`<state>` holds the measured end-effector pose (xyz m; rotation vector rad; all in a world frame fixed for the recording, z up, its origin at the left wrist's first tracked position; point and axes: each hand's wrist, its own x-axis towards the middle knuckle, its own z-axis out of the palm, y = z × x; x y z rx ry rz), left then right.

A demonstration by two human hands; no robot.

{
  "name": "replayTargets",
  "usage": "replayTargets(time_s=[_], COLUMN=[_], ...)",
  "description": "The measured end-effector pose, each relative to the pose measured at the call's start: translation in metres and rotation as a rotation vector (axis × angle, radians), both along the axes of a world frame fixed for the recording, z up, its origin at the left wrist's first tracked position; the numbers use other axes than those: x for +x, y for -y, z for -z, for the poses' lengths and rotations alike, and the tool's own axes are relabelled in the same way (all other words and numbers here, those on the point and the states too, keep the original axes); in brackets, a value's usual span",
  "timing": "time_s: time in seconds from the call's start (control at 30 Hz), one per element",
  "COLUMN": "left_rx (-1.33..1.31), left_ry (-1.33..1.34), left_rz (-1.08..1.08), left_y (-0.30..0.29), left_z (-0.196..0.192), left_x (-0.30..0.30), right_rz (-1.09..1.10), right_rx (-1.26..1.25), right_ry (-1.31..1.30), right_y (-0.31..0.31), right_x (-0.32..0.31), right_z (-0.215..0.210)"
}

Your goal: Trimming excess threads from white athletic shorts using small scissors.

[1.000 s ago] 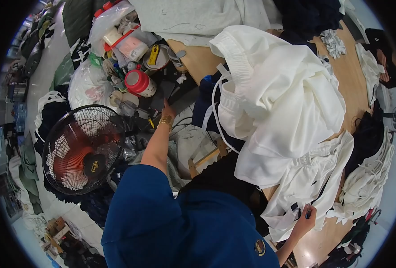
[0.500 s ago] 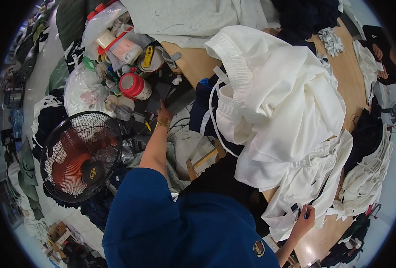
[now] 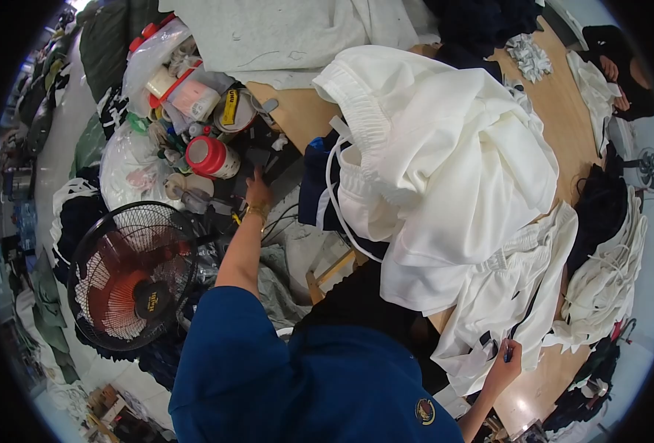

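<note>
The right hand (image 3: 512, 359) is curled around a small dark object (image 3: 507, 355) by a white garment (image 3: 489, 314) on the tabletop (image 3: 541, 395); the left hand (image 3: 258, 195) stretches left, near a red-lidded jar (image 3: 212, 157), its grip unclear. This looks like a reach, calling for careful finger placement.

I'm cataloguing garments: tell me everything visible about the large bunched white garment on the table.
The large white garment looks soft and smooth, heaped in thick folds on the wooden table. Its gathered waistband faces left, where a white cord loops down. It overlaps another white garment; dark blue fabric shows at its left. The left hand and right hand are apart from it.
</note>
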<state>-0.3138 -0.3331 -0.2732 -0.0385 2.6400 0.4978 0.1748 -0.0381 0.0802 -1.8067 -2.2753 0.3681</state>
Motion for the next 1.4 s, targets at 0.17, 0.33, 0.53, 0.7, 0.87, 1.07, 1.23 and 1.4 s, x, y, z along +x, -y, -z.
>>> replayTargets(time_s=[0.17, 0.33, 0.53, 0.7, 0.87, 1.07, 1.23, 1.4], left_rx=[-0.048, -0.173, -0.104, -0.065, -0.081, 0.407, 0.090, 0.111], left_ry=[0.064, 0.200, 0.173, 0.022, -0.213, 1.122, 0.538, 0.846], left_rz=[0.021, 0.067, 0.057, -0.022, 0.058, 0.698, 1.304, 1.272], left_y=[-0.029, -0.020, -0.033, 0.019, 0.048, -0.019, -0.051, -0.133], left_z=[0.005, 0.032, 0.034, 0.040, 0.061, -0.035, -0.161, -0.301], left_x=[-0.043, -0.068, -0.057, -0.024, 0.058, 0.151, 0.175, 0.199], right_rz=[-0.006, -0.023, 0.006, -0.074, -0.059, 0.121, 0.136, 0.355], right_rx=[0.006, 0.011, 0.008, 0.022, 0.042, 0.045, 0.142, 0.253], right_ry=[0.035, 0.061, 0.089, 0.047, 0.025, 0.052, -0.064, -0.112], right_y=[-0.006, -0.010, -0.013, -0.019, -0.017, -0.014, -0.028, -0.039], right_x=[0.006, 0.003, 0.003, 0.002, 0.007, 0.032, 0.050, 0.108], right_z=[-0.003, -0.002, -0.008, 0.001, 0.001, -0.007, -0.016, -0.027])
